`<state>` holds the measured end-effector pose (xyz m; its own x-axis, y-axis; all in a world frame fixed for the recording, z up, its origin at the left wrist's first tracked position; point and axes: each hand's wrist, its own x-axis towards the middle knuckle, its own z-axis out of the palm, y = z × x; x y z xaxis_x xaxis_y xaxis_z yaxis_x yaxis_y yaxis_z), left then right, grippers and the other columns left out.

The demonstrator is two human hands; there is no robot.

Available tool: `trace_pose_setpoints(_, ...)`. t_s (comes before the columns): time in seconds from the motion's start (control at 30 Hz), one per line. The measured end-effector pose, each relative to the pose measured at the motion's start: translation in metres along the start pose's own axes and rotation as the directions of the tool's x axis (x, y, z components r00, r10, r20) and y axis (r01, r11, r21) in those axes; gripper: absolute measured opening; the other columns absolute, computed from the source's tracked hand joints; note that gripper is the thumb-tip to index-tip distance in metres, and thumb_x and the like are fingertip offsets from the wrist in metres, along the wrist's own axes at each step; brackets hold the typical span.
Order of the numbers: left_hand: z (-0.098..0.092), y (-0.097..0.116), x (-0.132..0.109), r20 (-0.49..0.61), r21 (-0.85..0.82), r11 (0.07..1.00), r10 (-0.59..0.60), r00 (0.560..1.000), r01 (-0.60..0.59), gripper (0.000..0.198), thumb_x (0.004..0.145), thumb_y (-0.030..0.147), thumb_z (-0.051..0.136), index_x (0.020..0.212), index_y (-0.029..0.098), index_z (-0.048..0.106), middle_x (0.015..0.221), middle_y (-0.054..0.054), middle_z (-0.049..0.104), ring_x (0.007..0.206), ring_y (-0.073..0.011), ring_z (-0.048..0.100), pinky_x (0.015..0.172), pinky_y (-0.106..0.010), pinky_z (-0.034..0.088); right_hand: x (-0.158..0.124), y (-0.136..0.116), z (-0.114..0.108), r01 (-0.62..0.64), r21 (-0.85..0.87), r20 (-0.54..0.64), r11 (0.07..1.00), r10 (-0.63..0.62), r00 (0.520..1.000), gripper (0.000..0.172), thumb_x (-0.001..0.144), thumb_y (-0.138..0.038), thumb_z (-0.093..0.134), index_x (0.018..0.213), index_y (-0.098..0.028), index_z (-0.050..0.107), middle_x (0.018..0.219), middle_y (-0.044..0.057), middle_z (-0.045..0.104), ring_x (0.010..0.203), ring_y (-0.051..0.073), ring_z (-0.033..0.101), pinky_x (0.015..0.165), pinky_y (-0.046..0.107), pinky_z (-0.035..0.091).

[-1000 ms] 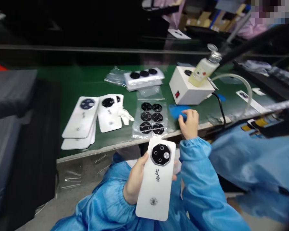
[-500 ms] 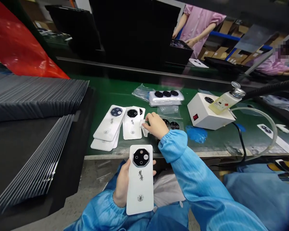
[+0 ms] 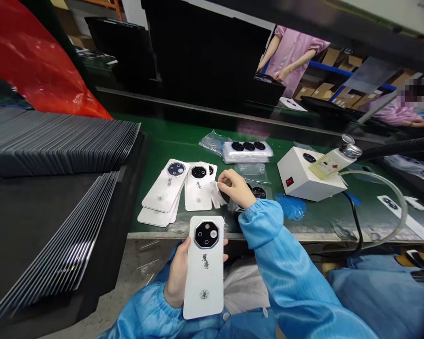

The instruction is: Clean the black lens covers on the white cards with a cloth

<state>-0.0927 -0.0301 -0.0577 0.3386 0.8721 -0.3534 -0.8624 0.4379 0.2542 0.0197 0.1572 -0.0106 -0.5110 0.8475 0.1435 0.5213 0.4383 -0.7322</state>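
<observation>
My left hand (image 3: 177, 275) is wrapped round a white phone back panel (image 3: 204, 278) with a black octagonal camera ring, held upright below the bench edge. Over the bench, my right hand (image 3: 236, 187) is closed in a pinch at a crumpled white piece (image 3: 218, 195), thin like paper or film. Just left of it lie white panels with camera rings, one group at the centre (image 3: 198, 188) and a fanned stack (image 3: 166, 188) beside it. Black round camera parts (image 3: 259, 192) on clear film lie right of my right hand, partly hidden by it.
A white box (image 3: 304, 176) with a red switch carries a bottle (image 3: 335, 157) of yellow liquid. Behind are bagged camera parts (image 3: 248, 153). Racks of dark panels (image 3: 56, 141) fill the left. Blue film (image 3: 291, 206) lies right. Across the bench, people in pink work.
My right hand has drawn slightly right, away from the central panels, with the white piece at its fingertips. The view has shifted a little; my left hand still holds its panel.
</observation>
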Motion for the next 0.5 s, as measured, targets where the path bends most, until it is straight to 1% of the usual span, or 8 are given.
trace_pose_setpoints(0.07, 0.000, 0.007, -0.002, 0.073, 0.013, 0.999, 0.038, 0.997, -0.039, 0.051, 0.090, 0.046, 0.033, 0.113, 0.013, 0.064, 0.112, -0.014, 0.067, 0.089, -0.0260, 0.068, 0.066, -0.031, 0.052, -0.009, -0.004, -0.012, 0.032, 0.170, 0.017, 0.985, -0.036, 0.999, 0.008, 0.076, -0.023, 0.051, 0.071, -0.020, 0.047, 0.081, 0.000, 0.053, 0.074, 0.012, 0.051, 0.069, 0.028, 0.044)
trace_pose_setpoints(0.13, 0.001, 0.016, -0.003, 0.155, 0.030, 0.996, 0.081, 0.985, -0.087, 0.052, 0.088, 0.049, 0.034, 0.115, 0.015, 0.062, 0.115, -0.013, 0.065, 0.094, -0.0271, 0.066, 0.072, -0.033, 0.051, -0.021, -0.008, -0.024, 0.054, 0.315, 0.032, 0.948, -0.067, 0.997, 0.012, 0.079, -0.030, 0.052, 0.074, -0.020, 0.046, 0.082, 0.001, 0.056, 0.075, 0.013, 0.054, 0.070, 0.029, 0.045)
trace_pose_setpoints(0.23, 0.005, 0.028, -0.003, 0.271, 0.075, 0.985, 0.129, 0.954, -0.154, 0.057, 0.083, 0.055, 0.040, 0.119, 0.016, 0.059, 0.120, -0.014, 0.063, 0.101, -0.0301, 0.063, 0.082, -0.037, 0.048, -0.038, -0.013, -0.037, 0.054, 0.466, 0.036, 0.883, -0.080, 0.996, 0.017, 0.079, -0.034, 0.054, 0.075, -0.021, 0.045, 0.081, 0.001, 0.060, 0.074, 0.013, 0.055, 0.069, 0.029, 0.045)
trace_pose_setpoints(0.3, 0.008, 0.030, 0.001, 0.337, 0.122, 0.978, 0.119, 0.934, -0.169, 0.061, 0.079, 0.058, 0.046, 0.120, 0.014, 0.059, 0.120, -0.016, 0.062, 0.104, -0.0315, 0.061, 0.087, -0.038, 0.045, -0.048, -0.017, -0.041, 0.038, 0.527, 0.040, 0.849, -0.070, 0.997, 0.017, 0.079, -0.033, 0.056, 0.075, -0.021, 0.045, 0.080, 0.001, 0.061, 0.072, 0.012, 0.056, 0.066, 0.028, 0.045)
trace_pose_setpoints(0.37, 0.011, 0.027, 0.005, 0.386, 0.179, 0.971, 0.081, 0.919, -0.160, 0.063, 0.076, 0.058, 0.052, 0.119, 0.012, 0.059, 0.118, -0.018, 0.063, 0.104, -0.0316, 0.061, 0.089, -0.039, 0.043, -0.056, -0.021, -0.044, 0.016, 0.563, 0.049, 0.826, -0.052, 0.997, 0.016, 0.079, -0.032, 0.058, 0.076, -0.020, 0.047, 0.079, 0.001, 0.063, 0.069, 0.012, 0.056, 0.062, 0.027, 0.044)
trace_pose_setpoints(0.43, 0.013, 0.021, 0.009, 0.415, 0.231, 0.960, 0.051, 0.908, -0.159, 0.062, 0.074, 0.056, 0.056, 0.115, 0.010, 0.062, 0.115, -0.018, 0.065, 0.102, -0.0310, 0.062, 0.089, -0.039, 0.043, -0.063, -0.023, -0.045, -0.003, 0.583, 0.054, 0.813, -0.035, 0.998, 0.016, 0.078, -0.031, 0.059, 0.075, -0.020, 0.048, 0.078, 0.002, 0.063, 0.067, 0.012, 0.056, 0.060, 0.026, 0.044)
trace_pose_setpoints(0.5, 0.013, 0.016, 0.011, 0.421, 0.275, 0.947, 0.035, 0.906, -0.164, 0.060, 0.075, 0.054, 0.056, 0.113, 0.008, 0.063, 0.113, -0.018, 0.065, 0.101, -0.0308, 0.061, 0.090, -0.040, 0.042, -0.069, -0.024, -0.045, -0.013, 0.592, 0.048, 0.806, -0.019, 0.999, 0.016, 0.078, -0.031, 0.060, 0.075, -0.020, 0.049, 0.076, 0.002, 0.063, 0.066, 0.012, 0.056, 0.059, 0.026, 0.043)
